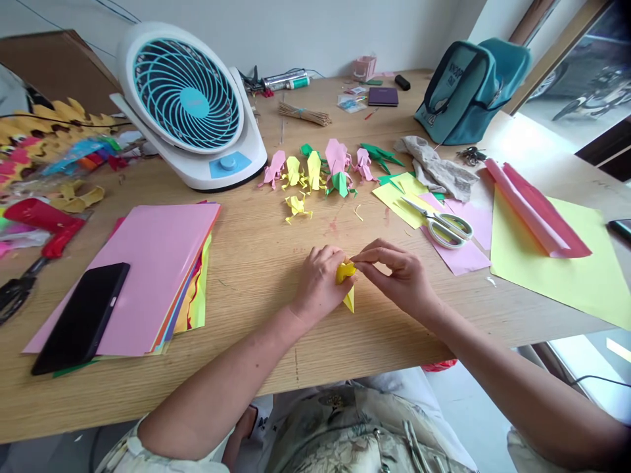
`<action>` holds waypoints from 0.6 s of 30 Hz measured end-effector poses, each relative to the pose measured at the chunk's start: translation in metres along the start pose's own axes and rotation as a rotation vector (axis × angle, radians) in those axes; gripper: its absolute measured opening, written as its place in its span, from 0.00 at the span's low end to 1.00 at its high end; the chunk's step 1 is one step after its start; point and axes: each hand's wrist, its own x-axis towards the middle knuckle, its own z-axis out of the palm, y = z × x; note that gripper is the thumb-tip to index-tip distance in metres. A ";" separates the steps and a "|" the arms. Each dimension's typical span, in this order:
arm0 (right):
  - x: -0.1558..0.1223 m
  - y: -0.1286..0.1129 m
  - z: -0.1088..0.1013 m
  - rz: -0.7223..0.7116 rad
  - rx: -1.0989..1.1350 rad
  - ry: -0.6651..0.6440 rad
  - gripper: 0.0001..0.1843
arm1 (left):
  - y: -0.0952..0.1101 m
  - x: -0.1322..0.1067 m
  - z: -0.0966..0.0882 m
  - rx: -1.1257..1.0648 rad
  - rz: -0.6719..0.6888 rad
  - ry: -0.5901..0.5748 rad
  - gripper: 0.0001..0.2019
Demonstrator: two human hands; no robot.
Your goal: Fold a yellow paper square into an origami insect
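A small piece of folded yellow paper (349,299) is between my hands, just above the wooden table near its front edge. My left hand (323,282) is closed around it, and a pointed end sticks out below the fingers. With thumb and fingertips, my right hand (394,269) pinches the paper's upper right edge. Some of its folds are hidden by the fingers. Beyond my hands stand several folded paper figures in pink, yellow and green, among them a yellow figure (298,207) and a larger pink figure (337,156).
White-handled scissors (448,230) lie on paper sheets to the right, near a rolled red sheet (542,210). At left are a stack of coloured paper (162,263), a black phone (81,315) and a fan (192,105). A teal bag (468,92) stands at the back right.
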 end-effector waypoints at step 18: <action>-0.008 0.008 0.010 0.067 0.018 0.140 0.05 | -0.005 -0.001 0.003 -0.116 0.032 0.018 0.13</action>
